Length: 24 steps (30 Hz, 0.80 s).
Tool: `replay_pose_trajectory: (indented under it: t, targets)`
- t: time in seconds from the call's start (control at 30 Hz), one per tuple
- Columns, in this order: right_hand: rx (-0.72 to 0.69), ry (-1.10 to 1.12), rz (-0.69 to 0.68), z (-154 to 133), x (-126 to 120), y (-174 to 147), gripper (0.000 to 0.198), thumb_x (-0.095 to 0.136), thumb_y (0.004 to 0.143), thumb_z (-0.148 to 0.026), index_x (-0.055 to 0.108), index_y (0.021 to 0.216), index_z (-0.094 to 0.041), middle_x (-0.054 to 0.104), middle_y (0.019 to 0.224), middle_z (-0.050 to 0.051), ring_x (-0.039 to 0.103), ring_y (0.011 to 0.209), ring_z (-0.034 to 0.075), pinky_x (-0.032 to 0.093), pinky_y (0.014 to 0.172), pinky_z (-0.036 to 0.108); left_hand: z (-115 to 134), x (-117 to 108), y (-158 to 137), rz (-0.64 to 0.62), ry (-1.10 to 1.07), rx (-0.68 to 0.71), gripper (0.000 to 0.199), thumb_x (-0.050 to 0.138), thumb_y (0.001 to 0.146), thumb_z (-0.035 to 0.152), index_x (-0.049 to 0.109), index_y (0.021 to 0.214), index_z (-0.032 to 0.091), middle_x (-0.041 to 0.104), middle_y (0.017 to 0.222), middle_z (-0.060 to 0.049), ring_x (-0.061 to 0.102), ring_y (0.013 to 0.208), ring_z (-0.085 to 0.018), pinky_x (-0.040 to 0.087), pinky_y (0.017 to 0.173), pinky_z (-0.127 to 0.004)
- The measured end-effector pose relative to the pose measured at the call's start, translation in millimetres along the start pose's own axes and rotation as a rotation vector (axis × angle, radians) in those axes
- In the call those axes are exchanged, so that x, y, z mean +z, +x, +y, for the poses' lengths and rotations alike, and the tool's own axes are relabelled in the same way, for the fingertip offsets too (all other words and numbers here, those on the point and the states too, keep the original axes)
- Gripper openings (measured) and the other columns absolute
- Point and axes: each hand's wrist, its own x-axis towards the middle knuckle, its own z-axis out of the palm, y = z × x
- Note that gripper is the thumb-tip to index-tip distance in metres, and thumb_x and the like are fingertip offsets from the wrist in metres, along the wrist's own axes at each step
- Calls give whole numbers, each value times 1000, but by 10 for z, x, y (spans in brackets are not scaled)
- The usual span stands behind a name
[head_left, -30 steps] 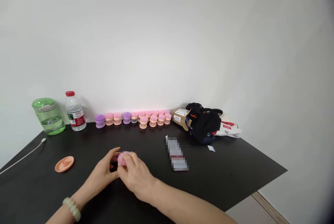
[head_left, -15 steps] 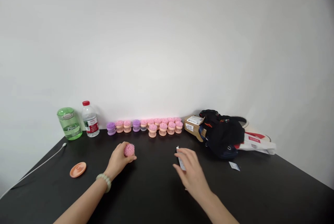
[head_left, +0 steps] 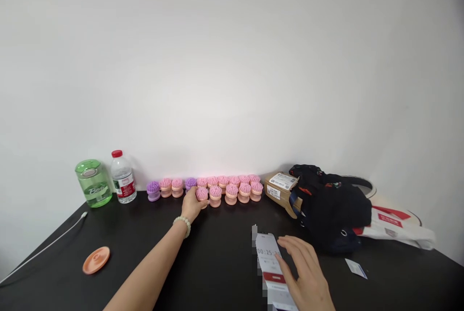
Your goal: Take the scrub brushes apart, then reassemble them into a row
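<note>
My left hand (head_left: 190, 203), with a beaded bracelet at the wrist, is closed round a pink scalp brush (head_left: 202, 194) with soft bristles on top. It holds the brush at the left end of the front row, beside another pink brush (head_left: 215, 196). Behind and around stand several more pink brushes and two purple ones, such as the purple brush (head_left: 153, 190) at the far left. My right hand (head_left: 306, 274) hovers open at the right side of a phone (head_left: 270, 267), its fingers partly over the screen, which shows a running time. Whether it touches the phone I cannot tell.
A green jar (head_left: 94, 185) and a water bottle (head_left: 123, 178) stand at the back left. An orange disc (head_left: 96, 260) and a white cable (head_left: 54, 242) lie left. To the right are a cardboard box (head_left: 277, 187), a black bag (head_left: 337, 219) and a small card (head_left: 355, 268).
My left hand has carried the pink brush forward and right to the front row. My right hand has shifted right and nearer, showing more of the phone. The view has tilted slightly up.
</note>
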Motion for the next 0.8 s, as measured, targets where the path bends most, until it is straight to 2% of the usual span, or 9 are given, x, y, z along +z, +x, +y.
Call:
replay_pose_trajectory:
  t: [0.07, 0.2, 0.37, 0.5, 0.6, 0.7, 0.8]
  targets:
    - [24, 0, -2, 14, 1, -7, 21, 49, 98, -33, 56, 117, -25, 63, 110, 11, 57, 107, 31, 53, 87, 49, 6, 62, 3, -23, -38, 9, 25, 64, 90, 35, 61, 105, 15, 66, 102, -5, 65, 89, -19, 54, 81, -39]
    - [81, 7, -13, 2, -15, -11, 21, 49, 98, -33, 56, 117, -26, 62, 111, 10, 58, 107, 30, 56, 84, 47, -6, 110, -50, -50, -117, 12, 41, 74, 77, 27, 57, 111, 14, 65, 105, -9, 66, 89, -20, 56, 81, -35]
    - [190, 50, -20, -17, -33, -1, 21, 50, 96, -30, 58, 114, -25, 63, 112, 10, 59, 107, 29, 57, 83, 45, -16, -72, -282, -45, -170, -22, 49, 71, 69, 25, 55, 114, 15, 59, 117, -13, 62, 103, -28, 56, 82, -41]
    - [419, 128, -76, 55, -10, 19, 26, 54, 87, -34, 62, 109, -22, 66, 108, 11, 65, 93, 27, 59, 76, 42, 15, -411, -717, -134, -209, -18, 42, 69, 69, 29, 61, 109, 17, 62, 112, -11, 63, 101, -27, 56, 81, -40]
    - [592, 233, -159, 175, 32, 54, 34, 57, 79, -38, 63, 107, -21, 67, 111, 11, 68, 96, 27, 59, 78, 40, 29, -691, -1163, -219, -231, -12, 35, 68, 69, 24, 65, 104, 20, 63, 109, -8, 63, 99, -25, 57, 76, -35]
    - [636, 287, -200, 335, 93, 148, 36, 59, 75, -39, 63, 105, -20, 69, 112, 12, 67, 105, 28, 59, 80, 37, 8, -906, -1581, -321, -255, -11, 35, 66, 70, 18, 66, 105, 24, 63, 109, -6, 62, 101, -24, 56, 78, -33]
    - [660, 286, -228, 510, 190, 333, 33, 64, 71, -36, 63, 101, -20, 71, 106, 11, 69, 100, 28, 59, 79, 38, -29, -1036, -1853, -325, -234, 5, 35, 65, 71, 15, 67, 104, 26, 64, 107, -6, 62, 98, -23, 56, 78, -32]
